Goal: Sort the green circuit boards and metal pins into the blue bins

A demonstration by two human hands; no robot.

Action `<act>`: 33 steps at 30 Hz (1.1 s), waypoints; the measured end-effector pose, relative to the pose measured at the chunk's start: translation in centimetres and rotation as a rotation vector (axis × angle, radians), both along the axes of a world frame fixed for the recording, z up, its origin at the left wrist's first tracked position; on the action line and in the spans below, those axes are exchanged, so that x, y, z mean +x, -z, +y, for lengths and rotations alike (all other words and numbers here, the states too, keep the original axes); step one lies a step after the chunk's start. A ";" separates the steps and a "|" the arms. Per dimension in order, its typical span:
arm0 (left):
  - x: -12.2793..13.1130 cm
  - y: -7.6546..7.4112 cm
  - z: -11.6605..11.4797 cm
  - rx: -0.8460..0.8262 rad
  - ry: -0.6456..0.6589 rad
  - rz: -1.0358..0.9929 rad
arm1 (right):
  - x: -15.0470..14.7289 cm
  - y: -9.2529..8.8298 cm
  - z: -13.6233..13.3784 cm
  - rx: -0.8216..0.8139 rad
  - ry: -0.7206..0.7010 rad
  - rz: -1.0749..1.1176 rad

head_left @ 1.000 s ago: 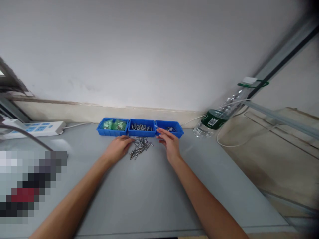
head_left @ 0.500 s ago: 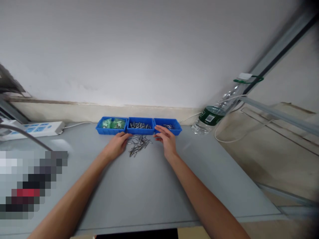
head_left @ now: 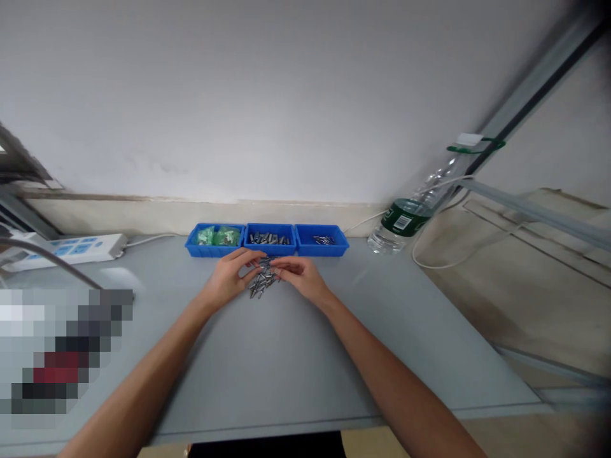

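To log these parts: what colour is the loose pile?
The pile is silvery grey, best seen in the head view.

Tilted bottle [head_left: 403,218], white power strip [head_left: 104,247], wall [head_left: 267,102]

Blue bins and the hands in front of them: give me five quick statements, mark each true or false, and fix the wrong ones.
1. The left hand and right hand are at the pile of metal pins. True.
2. The green plastic bags lie in the right blue bin. False: they lie in the left blue bin.
3. The middle blue bin holds more metal parts than the right blue bin. True.
4. The plastic bottle carries a red label. False: the label is green.
5. The power strip lies to the left of the blue bins. True.
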State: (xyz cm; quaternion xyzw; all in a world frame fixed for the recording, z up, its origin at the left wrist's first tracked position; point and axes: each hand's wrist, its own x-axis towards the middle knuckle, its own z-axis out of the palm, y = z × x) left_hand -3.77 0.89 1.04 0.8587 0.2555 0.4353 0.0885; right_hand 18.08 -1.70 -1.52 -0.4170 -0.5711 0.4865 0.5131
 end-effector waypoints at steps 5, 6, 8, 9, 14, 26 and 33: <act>-0.1 0.0 -0.2 -0.047 -0.019 0.053 | -0.2 -0.5 -0.2 -0.046 -0.033 0.053; -0.2 0.0 -0.2 -0.082 -0.033 0.092 | -0.2 -0.6 -0.2 -0.054 -0.014 0.065; -0.5 0.2 -0.1 -0.164 -0.085 0.188 | 0.0 -0.9 -0.1 -0.068 0.051 0.097; -0.7 0.3 0.1 -0.204 -0.115 0.239 | 0.2 -1.0 0.0 -0.071 0.104 0.119; -1.5 1.4 1.1 -0.332 -0.197 0.416 | 1.6 -1.1 0.7 -0.083 0.469 0.269; -1.8 2.3 1.9 -0.265 -0.151 0.368 | 1.6 -0.6 0.7 -0.035 0.385 0.166; -0.8 0.4 0.6 -0.194 -0.043 0.125 | 0.4 -0.4 0.2 0.018 0.166 0.010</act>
